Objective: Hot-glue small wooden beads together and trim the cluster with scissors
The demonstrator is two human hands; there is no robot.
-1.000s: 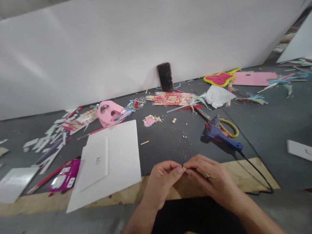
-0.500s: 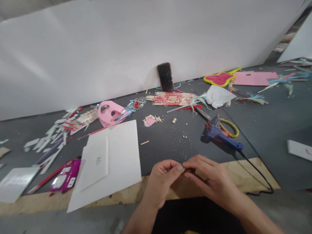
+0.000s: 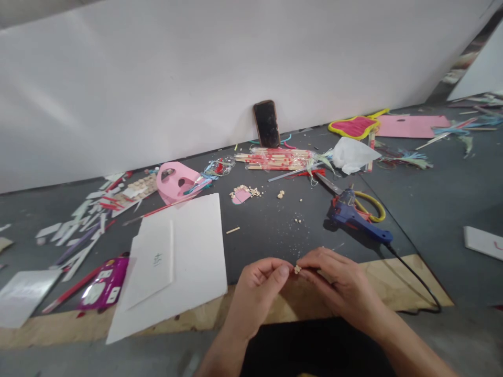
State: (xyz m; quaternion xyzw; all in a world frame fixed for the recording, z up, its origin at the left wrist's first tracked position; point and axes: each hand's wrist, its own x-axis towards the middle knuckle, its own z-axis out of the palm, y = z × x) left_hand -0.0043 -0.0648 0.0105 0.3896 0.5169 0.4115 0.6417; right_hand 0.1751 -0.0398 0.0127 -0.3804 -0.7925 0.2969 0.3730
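My left hand (image 3: 257, 293) and my right hand (image 3: 338, 283) meet near the front edge of the dark work surface (image 3: 267, 230). Both are closed in a pinch, fingertips almost touching. Between them sits a tiny pale bead-like piece (image 3: 297, 269), held at the tips of my right hand with my left thumb close beside it. Tiny crumbs (image 3: 297, 221) are scattered on the surface just beyond my fingers. A small pile of similar pale beads (image 3: 247, 191) lies farther back around a pink scrap.
A blue glue gun (image 3: 356, 214) with a black cord lies to the right, by yellow-handled scissors (image 3: 371, 204). White sheets (image 3: 181, 256) lie left. A pink mask shape (image 3: 175, 180), a bundle of red-and-tan sticks (image 3: 275, 158), a phone (image 3: 266, 123) leaning on the white wall, and paper scraps (image 3: 86, 220) fill the back.
My hands stay in the same spot. My fingers shifted slightly, and the pale piece shows more plainly between the fingertips now.
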